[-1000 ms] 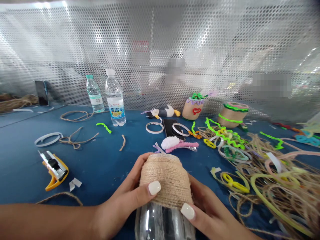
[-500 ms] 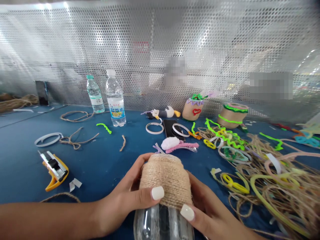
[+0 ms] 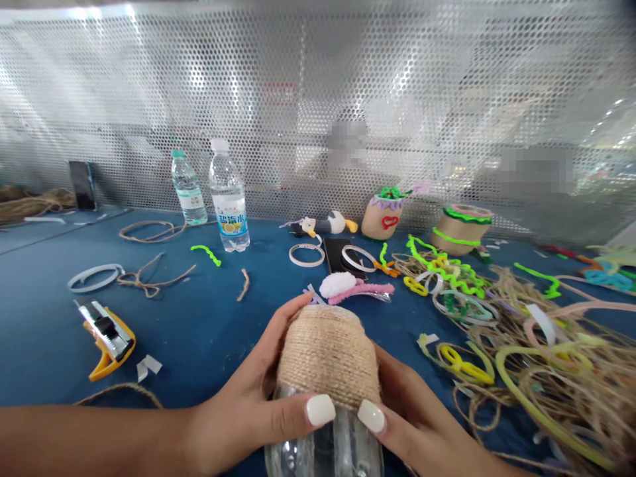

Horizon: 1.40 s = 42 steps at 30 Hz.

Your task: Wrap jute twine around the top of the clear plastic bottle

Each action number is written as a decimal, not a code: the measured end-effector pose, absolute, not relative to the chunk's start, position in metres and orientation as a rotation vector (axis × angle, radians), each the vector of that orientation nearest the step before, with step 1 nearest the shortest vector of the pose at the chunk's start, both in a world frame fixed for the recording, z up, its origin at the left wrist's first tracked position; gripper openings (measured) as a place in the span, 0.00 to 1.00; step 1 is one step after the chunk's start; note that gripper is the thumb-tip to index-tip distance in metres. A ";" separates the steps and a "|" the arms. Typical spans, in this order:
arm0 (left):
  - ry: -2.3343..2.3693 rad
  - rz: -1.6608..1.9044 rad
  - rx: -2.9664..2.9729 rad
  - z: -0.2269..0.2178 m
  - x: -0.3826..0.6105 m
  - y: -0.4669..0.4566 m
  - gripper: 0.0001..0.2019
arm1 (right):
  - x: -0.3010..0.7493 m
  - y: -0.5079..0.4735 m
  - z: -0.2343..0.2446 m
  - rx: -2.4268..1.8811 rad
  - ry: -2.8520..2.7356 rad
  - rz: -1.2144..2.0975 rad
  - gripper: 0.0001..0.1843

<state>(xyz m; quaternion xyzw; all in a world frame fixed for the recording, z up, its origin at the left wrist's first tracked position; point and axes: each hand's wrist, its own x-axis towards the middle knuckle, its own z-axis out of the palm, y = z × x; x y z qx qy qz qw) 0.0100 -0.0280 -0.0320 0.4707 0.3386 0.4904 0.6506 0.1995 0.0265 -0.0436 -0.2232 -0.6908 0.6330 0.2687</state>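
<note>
Plastic bottle (image 3: 322, 450) — clear, smooth-walled, its upper part tightly coiled in coarse jute twine (image 3: 328, 354) — gripped over the blue counter (image 3: 199, 331) between left hand (image 3: 248, 407) and right hand (image 3: 402, 417), both spread and curved around it. Bottle's lower end — cut off by the frame.

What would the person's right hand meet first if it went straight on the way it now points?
The jute-twine-wrapped clear plastic bottle: the right hand is touching it, so nothing lies between them.
</note>
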 end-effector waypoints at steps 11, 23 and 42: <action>0.804 1.223 0.989 -0.040 0.008 -0.020 0.26 | 0.198 0.027 -0.036 -0.568 -1.906 1.709 0.30; 0.938 1.176 1.287 -0.037 0.010 -0.033 0.24 | 0.202 0.028 -0.040 -0.704 -1.834 1.649 0.30; 0.644 1.351 2.134 -0.045 -0.005 -0.012 0.19 | 0.198 0.030 -0.033 -0.911 -1.799 1.682 0.22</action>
